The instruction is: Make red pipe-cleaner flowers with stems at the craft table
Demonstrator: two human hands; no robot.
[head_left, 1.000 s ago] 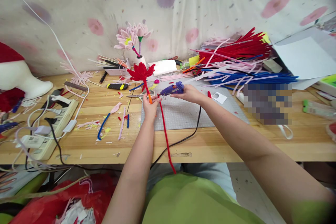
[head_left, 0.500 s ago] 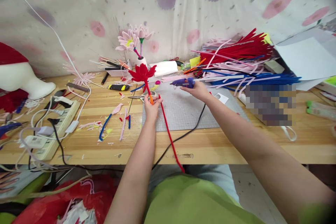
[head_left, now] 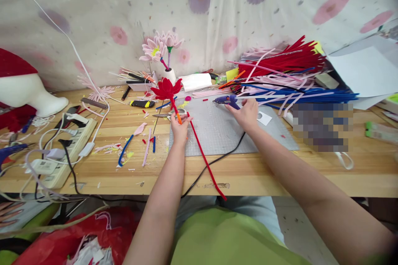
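My left hand (head_left: 180, 129) is closed around the stem of a red pipe-cleaner flower (head_left: 167, 89), which stands upright with its bloom above the fingers. Part of the stem is orange. A long red pipe cleaner (head_left: 205, 155) slants from beside that hand down past the table's front edge. On the right, my right hand (head_left: 248, 115) has its fingers at the handle of a blue glue gun (head_left: 226, 100), low over the grey cutting mat (head_left: 214, 132). The gun's nozzle points left. Scissors (head_left: 169, 114) lie behind my left hand, partly hidden.
Pink pipe-cleaner flowers (head_left: 161, 46) stand in a white vase (head_left: 169, 76). Bundled red pipe cleaners (head_left: 286, 58) and blue ones (head_left: 332, 95) lie back right. A black cable (head_left: 214, 161) crosses the front. Left are a power strip (head_left: 70, 153) and a utility knife (head_left: 141, 103). Another person's hand (head_left: 9, 213) shows lower left.
My right hand has moved right and slightly down with the glue gun, bringing it lower over the mat. My left hand still holds the red flower, whose bloom has tilted slightly left.
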